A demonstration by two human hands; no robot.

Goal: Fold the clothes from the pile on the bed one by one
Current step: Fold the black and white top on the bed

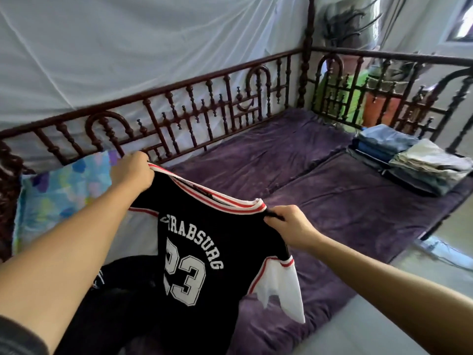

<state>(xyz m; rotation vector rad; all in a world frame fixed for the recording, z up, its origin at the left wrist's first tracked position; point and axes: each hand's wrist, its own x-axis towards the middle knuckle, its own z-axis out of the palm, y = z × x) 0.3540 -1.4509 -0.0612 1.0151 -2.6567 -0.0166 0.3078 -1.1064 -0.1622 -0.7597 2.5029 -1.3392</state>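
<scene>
Bed with purple cover [307, 190]; carved wooden rail [179, 111] and white netting [128, 47] behind. At 9 o'clock lies a patterned pillow [58, 190]. The left hand [133, 172], at 10 o'clock, grips one shoulder of a black jersey [199, 252] numbered "23". The jersey hangs at 6 o'clock, in front of a dark clothes pile [122, 290]. The right hand [289, 226], near centre, pinches the other shoulder beside the striped collar. At 2 o'clock, folded clothes [409, 160] sit stacked on the cover.
</scene>
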